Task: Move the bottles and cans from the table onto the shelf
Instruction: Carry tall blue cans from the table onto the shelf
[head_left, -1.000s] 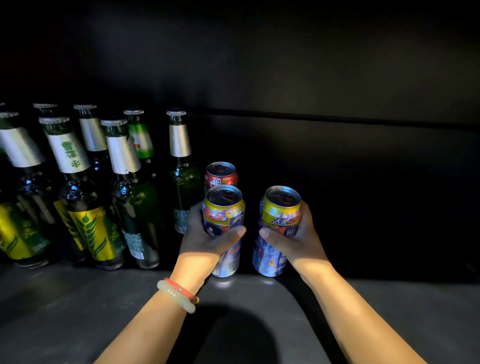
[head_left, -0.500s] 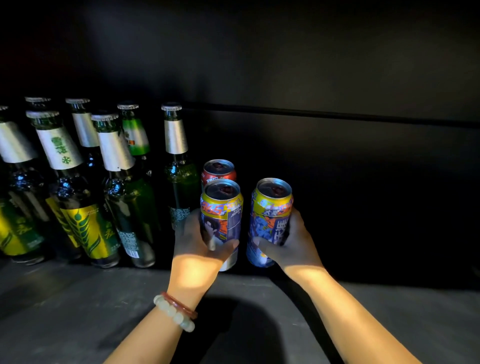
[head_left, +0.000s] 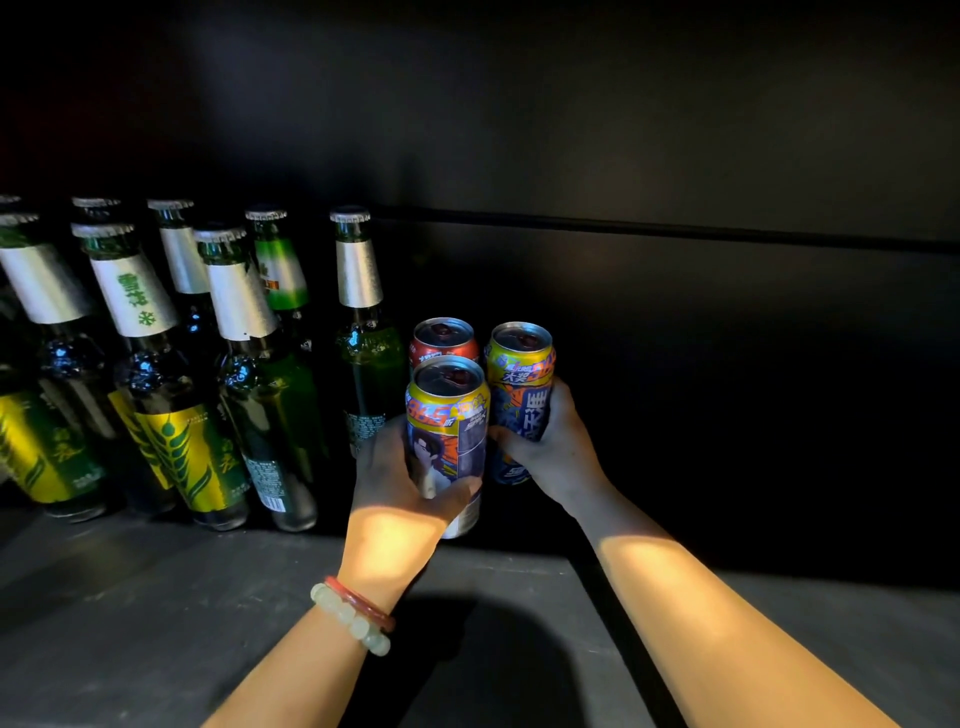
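The left hand (head_left: 400, 483) grips a tall metal can (head_left: 448, 441) with its fingers and thumb curled round the smooth printed wall; the can has a yellow band at the top, a shiny silver lid, and a picture on its side. The right hand (head_left: 553, 452) grips a second can (head_left: 519, 395) of the same round shape, yellow above and blue below, held a little further back and just beside the first. Both cans are on or just above the dark matte shelf (head_left: 156, 597); I cannot tell if they touch it. A red can (head_left: 443, 340) stands behind them. To the left stands a group of green glass bottles (head_left: 223, 374) with silver foil necks, crimped caps and yellow-green labels. The left wrist wears a bracelet (head_left: 353, 618) of pale round beads.
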